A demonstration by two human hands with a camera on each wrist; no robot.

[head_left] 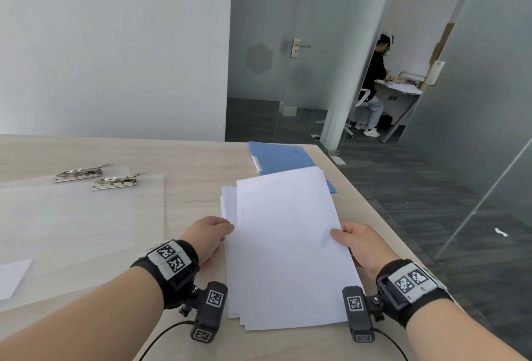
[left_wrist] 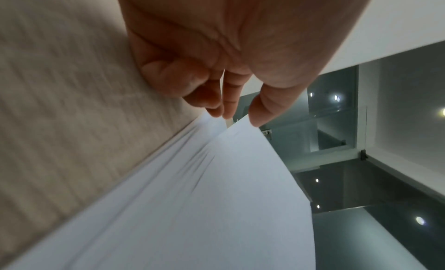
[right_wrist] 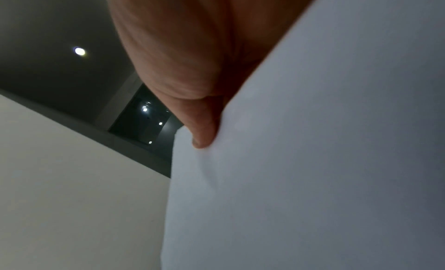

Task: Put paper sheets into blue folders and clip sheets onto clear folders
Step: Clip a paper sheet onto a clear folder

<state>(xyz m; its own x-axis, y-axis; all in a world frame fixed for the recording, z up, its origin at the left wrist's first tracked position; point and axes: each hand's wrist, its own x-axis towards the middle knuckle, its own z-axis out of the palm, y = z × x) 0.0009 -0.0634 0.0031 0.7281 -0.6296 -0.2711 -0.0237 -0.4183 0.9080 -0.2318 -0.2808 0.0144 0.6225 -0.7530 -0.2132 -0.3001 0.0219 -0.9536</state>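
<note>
While the head view only shows knuckles, the left wrist cam shows the left hand [left_wrist: 207, 65] with fingers curled at the paper stack [head_left: 288, 251], thumb tip on the lifted top sheet's edge. Going left to right: two clear folders [head_left: 86, 216] with metal clips, a strip of bare table [head_left: 190, 188], the stack, then the right hand [head_left: 362, 242] pinching the sheet's right edge. The blue folder [head_left: 285, 157] pokes out behind, near the table's right edge.

I see bare forearms, each wearing a black wrist strap [head_left: 172, 262] with two checkered square markers; below each hangs a small black camera block [head_left: 208, 310] carrying similar markers, trailing a thin black cable.
</note>
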